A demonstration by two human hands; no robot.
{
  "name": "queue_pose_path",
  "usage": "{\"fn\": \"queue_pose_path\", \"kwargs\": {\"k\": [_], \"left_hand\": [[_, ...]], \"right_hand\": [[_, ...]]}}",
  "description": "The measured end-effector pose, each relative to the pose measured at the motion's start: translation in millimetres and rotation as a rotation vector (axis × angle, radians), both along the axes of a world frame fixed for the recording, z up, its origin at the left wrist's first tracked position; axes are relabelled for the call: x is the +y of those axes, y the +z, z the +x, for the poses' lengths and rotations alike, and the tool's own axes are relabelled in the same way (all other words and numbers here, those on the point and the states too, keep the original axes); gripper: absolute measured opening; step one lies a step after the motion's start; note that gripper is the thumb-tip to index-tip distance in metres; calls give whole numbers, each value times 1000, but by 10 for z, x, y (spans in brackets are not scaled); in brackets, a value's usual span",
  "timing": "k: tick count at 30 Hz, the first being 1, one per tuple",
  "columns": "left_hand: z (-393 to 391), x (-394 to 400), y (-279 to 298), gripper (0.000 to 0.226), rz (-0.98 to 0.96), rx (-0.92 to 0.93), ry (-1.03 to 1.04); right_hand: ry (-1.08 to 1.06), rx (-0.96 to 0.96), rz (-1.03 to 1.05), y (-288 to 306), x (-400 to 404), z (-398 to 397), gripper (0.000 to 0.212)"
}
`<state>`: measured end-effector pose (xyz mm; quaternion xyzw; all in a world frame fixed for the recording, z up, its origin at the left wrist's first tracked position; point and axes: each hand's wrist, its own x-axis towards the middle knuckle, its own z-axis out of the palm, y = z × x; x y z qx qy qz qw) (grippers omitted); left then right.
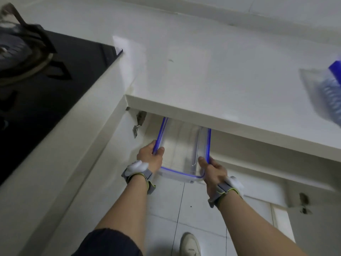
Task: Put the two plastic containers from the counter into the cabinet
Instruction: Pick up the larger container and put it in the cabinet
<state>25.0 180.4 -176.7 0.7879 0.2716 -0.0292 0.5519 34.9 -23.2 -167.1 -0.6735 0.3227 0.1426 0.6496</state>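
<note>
Two hands, left hand (pixel 150 157) and right hand (pixel 214 169), fingers pinching the side rims of a clear blue-rimmed container (pixel 181 150), its far end under the white counter (pixel 212 74), in the cabinet opening.

Clear, blue-rimmed plastic container (pixel 181 150) sits halfway under the counter edge (pixel 212 115).

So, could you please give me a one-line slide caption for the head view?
Both hands, left and right, slide a clear blue-rimmed container into the cabinet beneath the counter.
</note>
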Motion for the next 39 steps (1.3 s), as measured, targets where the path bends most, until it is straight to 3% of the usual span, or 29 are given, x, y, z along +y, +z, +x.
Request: {"fn": "queue_pose_path", "kwargs": {"k": [4, 7, 11, 12, 15, 18, 19, 22, 23, 24, 27, 29, 34, 39], "left_hand": [[526, 31, -326, 7, 20, -91, 52], [905, 67, -528, 19, 135, -151, 37], [1326, 142, -813, 27, 240, -197, 3], [1418, 177, -868, 28, 262, -220, 3], [1656, 264, -943, 31, 308, -253, 7], [1816, 284, -961, 37, 364, -254, 71], [1841, 280, -952, 41, 379, -243, 99], [1923, 310, -950, 47, 338, -253, 140], [1965, 332, -936, 45, 306, -270, 142], [2007, 351, -918, 43, 274, -286, 140], [2115, 342, -883, 40, 196, -339, 152], [2146, 327, -879, 40, 181, -346, 169], [2275, 292, -840, 42, 147, -360, 202], [2338, 261, -801, 37, 258, -374, 246]], "right_hand": [[92, -86, -91, -337, 67, 545, 57], [131, -182, -238, -556, 125, 822, 59], [191, -317, -406, -895, 210, 1158, 35], [201, -319, -445, -970, 236, 1260, 38], [171, -289, -443, -1103, 354, 1496, 75], [147, -348, -376, -1179, 454, 1755, 87], [149, -356, -365, -1190, 470, 1837, 82], [136, -361, -344, -1225, 508, 2063, 36], [138, -352, -333, -1225, 530, 2123, 32], [138, -354, -318, -1207, 566, 2165, 38], [152, -371, -326, -1170, 632, 2280, 82], [167, -357, -349, -1174, 647, 2304, 94], [155, -357, -428, -1218, 645, 2478, 82], [190, -348, -433, -1240, 626, 2634, 72]]}}
